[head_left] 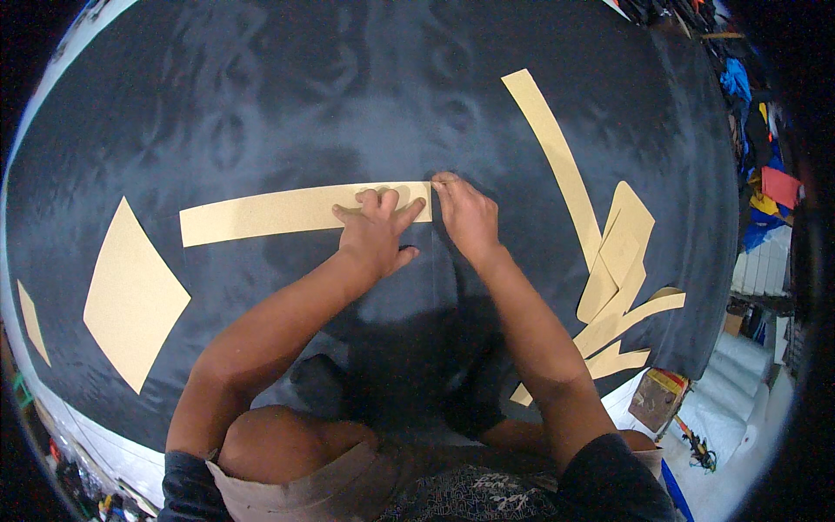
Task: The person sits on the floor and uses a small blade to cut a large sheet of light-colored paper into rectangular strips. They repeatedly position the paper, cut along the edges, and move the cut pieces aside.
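Observation:
A long tan cardboard strip [270,211] lies crosswise on a wide sheet of black material [287,113]. My left hand [374,233] presses down near the strip's right end, fingers spread and thumb out over the black sheet. Just past that end, my right hand [470,216] is closed in a pinch, its fingertips at the strip's upper right corner. Whatever those fingers grip is too small to make out. To the left rests a tan four-sided piece with pointed corners [136,296], and beyond it a narrow tan piece [34,322].
On the right, a second long tan strip [557,148] slants down to a loose pile of cut tan pieces [622,244]. Off the sheet's right edge are a small worn box [658,398] and coloured scraps [778,187]. My bent knee [274,444] is at the near edge.

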`<state>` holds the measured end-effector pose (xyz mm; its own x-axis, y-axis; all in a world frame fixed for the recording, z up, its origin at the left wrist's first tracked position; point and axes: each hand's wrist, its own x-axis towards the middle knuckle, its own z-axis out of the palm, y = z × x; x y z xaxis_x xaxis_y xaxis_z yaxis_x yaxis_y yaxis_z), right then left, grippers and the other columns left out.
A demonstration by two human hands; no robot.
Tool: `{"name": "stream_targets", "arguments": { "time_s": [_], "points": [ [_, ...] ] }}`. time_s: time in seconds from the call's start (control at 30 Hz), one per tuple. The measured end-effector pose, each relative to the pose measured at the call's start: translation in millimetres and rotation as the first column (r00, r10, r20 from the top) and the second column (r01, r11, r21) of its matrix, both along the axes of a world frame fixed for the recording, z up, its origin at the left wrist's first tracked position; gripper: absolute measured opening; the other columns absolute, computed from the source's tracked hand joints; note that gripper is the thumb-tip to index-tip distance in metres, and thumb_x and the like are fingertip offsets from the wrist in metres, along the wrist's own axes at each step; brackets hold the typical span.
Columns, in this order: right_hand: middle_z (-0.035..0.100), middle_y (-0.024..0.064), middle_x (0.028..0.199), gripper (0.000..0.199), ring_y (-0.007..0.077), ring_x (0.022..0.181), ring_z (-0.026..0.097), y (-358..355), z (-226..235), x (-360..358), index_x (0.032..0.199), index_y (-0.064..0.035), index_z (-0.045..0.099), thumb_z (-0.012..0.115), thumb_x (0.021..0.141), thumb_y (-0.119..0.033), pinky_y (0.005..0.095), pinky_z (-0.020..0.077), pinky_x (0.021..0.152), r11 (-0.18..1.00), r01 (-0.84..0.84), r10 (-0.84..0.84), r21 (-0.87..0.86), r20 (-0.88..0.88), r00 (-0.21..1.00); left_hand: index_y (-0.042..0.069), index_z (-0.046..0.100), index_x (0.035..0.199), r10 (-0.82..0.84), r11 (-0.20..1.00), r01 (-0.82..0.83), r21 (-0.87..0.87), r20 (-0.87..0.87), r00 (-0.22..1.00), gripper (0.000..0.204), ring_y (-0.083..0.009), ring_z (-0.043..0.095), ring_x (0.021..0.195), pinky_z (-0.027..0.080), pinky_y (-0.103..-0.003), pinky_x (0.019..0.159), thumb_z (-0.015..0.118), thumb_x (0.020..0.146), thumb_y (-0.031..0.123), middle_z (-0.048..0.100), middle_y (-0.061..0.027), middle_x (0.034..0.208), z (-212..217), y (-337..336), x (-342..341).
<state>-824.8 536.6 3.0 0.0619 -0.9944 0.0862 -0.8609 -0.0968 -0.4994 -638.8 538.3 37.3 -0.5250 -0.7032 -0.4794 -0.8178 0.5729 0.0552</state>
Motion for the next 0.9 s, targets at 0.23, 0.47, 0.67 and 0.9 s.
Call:
{"name": "stream_targets", "arguments": {
  "time_s": [0.23, 0.47, 0.67, 0.9],
  "points": [
    [0.072, 0.0115, 0.105, 0.019, 0.034, 0.094, 0.07, 39, -3, -4, 0.115, -0.0117, 0.065, 0.057, 0.1, -0.021, 0.0475, 0.058, 0.077, 0.987, -0.154, 0.158, 0.039, -0.108, 0.982, 0.033, 0.028, 0.161, 0.024, 1.0, -0.024, -0.009, -0.018, 1.0, 0.082, -0.0409, 0.043, 0.13, 0.05, -0.07, 0.096, 0.055, 0.092, 0.069, 0.042, -0.0125, 0.141, -5, 2, 3],
    [0.072, 0.0102, 0.099, 0.022, 0.0214, 0.087, 0.07, 40, 7, -16, 0.116, -0.0043, 0.064, 0.056, 0.106, -0.022, 0.0348, 0.0564, 0.078, 0.971, 0.231, -0.234, 0.055, 0.396, 0.888, 0.03, 0.036, 0.157, 0.095, 0.991, -0.11, -0.075, -0.183, 0.979, 0.083, -0.0415, 0.045, 0.13, 0.043, -0.075, 0.098, 0.058, 0.088, 0.071, 0.045, -0.0155, 0.139, -17, 15, 5],
    [0.07, 0.0094, 0.1, 0.025, 0.0155, 0.087, 0.067, 70, 6, -11, 0.116, -0.0017, 0.063, 0.051, 0.108, -0.023, 0.0298, 0.0547, 0.077, 0.883, 0.383, -0.463, 0.27, 0.626, 0.627, 0.023, 0.035, 0.158, 0.164, 0.981, -0.182, -0.063, -0.227, 0.96, 0.087, -0.0444, 0.044, 0.133, 0.042, -0.07, 0.099, 0.054, 0.089, 0.074, 0.044, -0.0219, 0.145, -18, 95, 43],
    [0.07, 0.0158, 0.107, 0.02, 0.0334, 0.1, 0.065, 90, -5, 40, 0.11, -0.0035, 0.065, 0.052, 0.102, -0.016, 0.0453, 0.049, 0.091, 0.995, -0.053, 0.076, -0.087, 0.296, 0.952, 0.008, 0.052, 0.141, 0.144, 0.985, -0.17, -0.001, -0.528, 0.837, 0.069, -0.0435, 0.043, 0.137, 0.037, -0.061, 0.111, 0.066, 0.091, 0.052, 0.046, -0.0231, 0.145, -13, 158, 71]
  ]
}}
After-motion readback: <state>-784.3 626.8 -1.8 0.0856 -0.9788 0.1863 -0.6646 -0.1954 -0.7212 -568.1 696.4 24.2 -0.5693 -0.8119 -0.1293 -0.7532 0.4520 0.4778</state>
